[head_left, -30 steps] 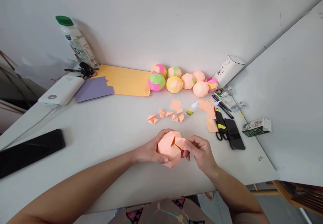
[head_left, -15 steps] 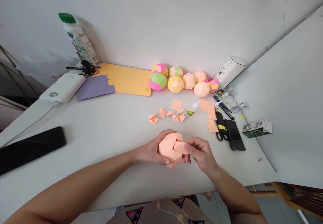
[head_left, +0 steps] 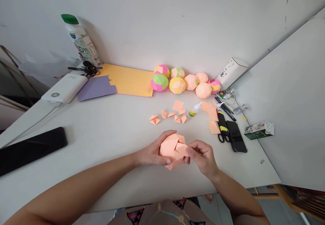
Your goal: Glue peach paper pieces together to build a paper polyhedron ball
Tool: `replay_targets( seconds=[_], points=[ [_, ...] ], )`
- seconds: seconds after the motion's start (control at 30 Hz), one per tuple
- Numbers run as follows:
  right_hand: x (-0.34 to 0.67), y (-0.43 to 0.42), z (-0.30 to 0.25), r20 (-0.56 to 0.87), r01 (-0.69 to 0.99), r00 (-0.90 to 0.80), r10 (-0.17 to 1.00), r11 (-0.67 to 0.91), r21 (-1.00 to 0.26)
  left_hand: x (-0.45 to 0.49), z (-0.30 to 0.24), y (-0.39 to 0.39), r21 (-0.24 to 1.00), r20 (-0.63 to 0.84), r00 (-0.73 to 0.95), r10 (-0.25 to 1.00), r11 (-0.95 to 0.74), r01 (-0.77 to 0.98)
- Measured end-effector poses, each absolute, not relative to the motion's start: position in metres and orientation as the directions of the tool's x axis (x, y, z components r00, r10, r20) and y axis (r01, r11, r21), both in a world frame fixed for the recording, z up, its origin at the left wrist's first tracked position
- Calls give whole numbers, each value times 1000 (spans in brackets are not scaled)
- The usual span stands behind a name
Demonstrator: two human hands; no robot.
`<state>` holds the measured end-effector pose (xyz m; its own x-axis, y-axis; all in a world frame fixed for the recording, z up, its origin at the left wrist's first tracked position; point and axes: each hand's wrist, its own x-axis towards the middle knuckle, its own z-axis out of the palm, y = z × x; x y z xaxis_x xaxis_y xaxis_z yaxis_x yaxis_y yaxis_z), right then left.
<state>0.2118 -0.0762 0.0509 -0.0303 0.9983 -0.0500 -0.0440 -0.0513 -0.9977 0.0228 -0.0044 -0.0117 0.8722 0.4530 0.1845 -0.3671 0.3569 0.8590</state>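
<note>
A peach folded-paper ball (head_left: 169,151) rests in my left hand (head_left: 154,152), whose fingers curl round its left side with the thumb at the lower front. At the ball's right side, my right hand (head_left: 200,154) pinches a small peach paper piece (head_left: 181,148) between thumb and fingers. The piece lies against an opening in the ball; whether its tip is tucked in I cannot tell. Beyond the hands, several small folded peach pieces (head_left: 177,119) and a peach paper square (head_left: 178,105) lie on the table. A small glue bottle (head_left: 193,111) lies to their right.
Several finished paper balls (head_left: 177,85) line the wall. Orange sheets (head_left: 132,81), a purple sheet (head_left: 98,88), a power bank (head_left: 64,88) and a black phone (head_left: 33,150) are leftward. To the right are peach sheets (head_left: 212,111), scissors (head_left: 223,125), another phone (head_left: 236,136) and a carton (head_left: 259,130).
The view has shifted very slightly. Both hands keep their hold on the ball and the piece, with almost no visible movement.
</note>
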Motion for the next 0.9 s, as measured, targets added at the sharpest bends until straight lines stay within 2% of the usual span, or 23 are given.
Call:
replay_targets(
  seconds=[0.37, 0.63, 0.9],
  points=[
    [213, -80, 45, -9, 36, -17, 1000, -9, -999, 23, -13, -5, 867, 241, 840, 486, 282, -412],
    [211, -81, 46, 34, 0, -18, 999, 34, -999, 25, -7, -7, 856, 261, 831, 492, 280, -435],
    [211, -82, 44, 14, -36, -11, 1000, 14, -999, 26, -6, -7, 864, 273, 817, 508, 244, -440]
  ],
)
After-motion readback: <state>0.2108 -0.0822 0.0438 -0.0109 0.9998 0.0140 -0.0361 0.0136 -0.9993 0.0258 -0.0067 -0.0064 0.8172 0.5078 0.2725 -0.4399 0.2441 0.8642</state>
